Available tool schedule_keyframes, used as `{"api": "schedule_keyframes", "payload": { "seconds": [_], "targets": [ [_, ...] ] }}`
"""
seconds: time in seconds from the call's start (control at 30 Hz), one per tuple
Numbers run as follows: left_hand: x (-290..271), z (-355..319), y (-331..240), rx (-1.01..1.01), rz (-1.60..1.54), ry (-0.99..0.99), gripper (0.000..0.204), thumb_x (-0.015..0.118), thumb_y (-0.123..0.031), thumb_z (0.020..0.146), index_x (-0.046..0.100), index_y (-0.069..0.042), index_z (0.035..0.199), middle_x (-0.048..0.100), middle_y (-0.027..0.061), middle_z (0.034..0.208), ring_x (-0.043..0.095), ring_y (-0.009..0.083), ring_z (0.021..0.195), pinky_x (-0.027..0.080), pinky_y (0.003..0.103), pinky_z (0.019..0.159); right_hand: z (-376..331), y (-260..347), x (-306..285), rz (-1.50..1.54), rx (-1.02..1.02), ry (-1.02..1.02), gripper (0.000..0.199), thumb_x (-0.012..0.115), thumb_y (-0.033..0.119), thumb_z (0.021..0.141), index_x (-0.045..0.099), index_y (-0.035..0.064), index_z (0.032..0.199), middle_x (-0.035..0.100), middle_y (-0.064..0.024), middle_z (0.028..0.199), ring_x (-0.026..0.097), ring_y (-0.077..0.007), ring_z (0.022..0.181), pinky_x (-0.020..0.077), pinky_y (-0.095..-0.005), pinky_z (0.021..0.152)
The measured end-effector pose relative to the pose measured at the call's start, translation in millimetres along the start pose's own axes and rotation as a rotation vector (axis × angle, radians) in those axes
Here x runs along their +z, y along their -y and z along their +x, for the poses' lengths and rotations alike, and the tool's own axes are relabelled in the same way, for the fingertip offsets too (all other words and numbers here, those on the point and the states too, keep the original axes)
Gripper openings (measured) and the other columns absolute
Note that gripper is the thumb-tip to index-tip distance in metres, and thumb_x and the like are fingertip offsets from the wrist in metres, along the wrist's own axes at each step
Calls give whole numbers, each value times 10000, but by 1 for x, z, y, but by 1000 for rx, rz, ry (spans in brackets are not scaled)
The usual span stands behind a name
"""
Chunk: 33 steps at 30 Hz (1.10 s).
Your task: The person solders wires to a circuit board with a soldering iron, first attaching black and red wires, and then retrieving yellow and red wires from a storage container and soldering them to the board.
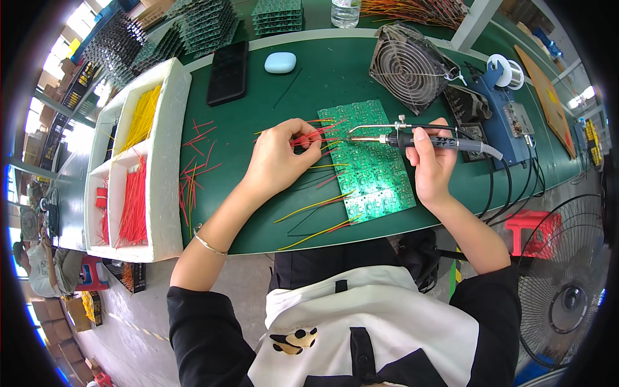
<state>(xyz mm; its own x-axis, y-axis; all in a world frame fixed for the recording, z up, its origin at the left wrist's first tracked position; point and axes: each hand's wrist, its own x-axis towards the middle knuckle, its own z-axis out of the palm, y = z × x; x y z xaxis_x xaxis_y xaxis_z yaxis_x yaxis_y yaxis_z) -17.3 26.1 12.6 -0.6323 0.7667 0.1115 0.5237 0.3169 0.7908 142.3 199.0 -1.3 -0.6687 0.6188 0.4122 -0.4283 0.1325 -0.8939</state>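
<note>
My L grip (280, 155) pinches red wires (307, 137), prob. to steady them; R grip (431, 161) clasps soldering iron (401, 139), pointing L to reach PCB (374, 169) betw. grips.

From my remote seat I see a soldering iron (403, 140) with a dark handle in the right hand (431, 158), lying nearly level, its bare metal tip pointing left of that grip. I can't tell whether the tip touches the green circuit board (377, 171), which lies flat and slightly turned between the two grips. Red wires (307, 137) sit in the pinch of the left hand (280, 155), reaching toward the board. Below that pinch, I see yellow wires (313, 205) sticking out past the board's left edge.
</note>
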Motion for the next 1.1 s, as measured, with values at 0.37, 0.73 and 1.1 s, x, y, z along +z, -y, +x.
{"api": "schedule_keyframes", "payload": {
  "seconds": [0.37,0.73,1.1],
  "targets": [
    [3,1,2,80,-17,-38,129,632,-94,754,619,23,807,598,19,665,430,32,560,360,202,510,1,0,0,15,3,-8,147,543,106,872,418,62,808,440,4,655,401,-44,510,323,-182,432],
    [3,2,3,64,-21,-51,128,647,-92,745,644,22,803,618,31,689,462,42,577,383,210,527,1,1,2,1,-5,-7,132,537,89,875,423,59,816,440,4,646,402,-41,504,327,-183,431],
    [4,3,5,98,-16,-42,130,656,-93,755,647,22,816,624,42,726,499,55,616,411,209,572,1,0,2,-25,-11,4,139,537,95,878,422,51,811,432,8,634,394,-38,500,314,-184,431]
  ]
}}
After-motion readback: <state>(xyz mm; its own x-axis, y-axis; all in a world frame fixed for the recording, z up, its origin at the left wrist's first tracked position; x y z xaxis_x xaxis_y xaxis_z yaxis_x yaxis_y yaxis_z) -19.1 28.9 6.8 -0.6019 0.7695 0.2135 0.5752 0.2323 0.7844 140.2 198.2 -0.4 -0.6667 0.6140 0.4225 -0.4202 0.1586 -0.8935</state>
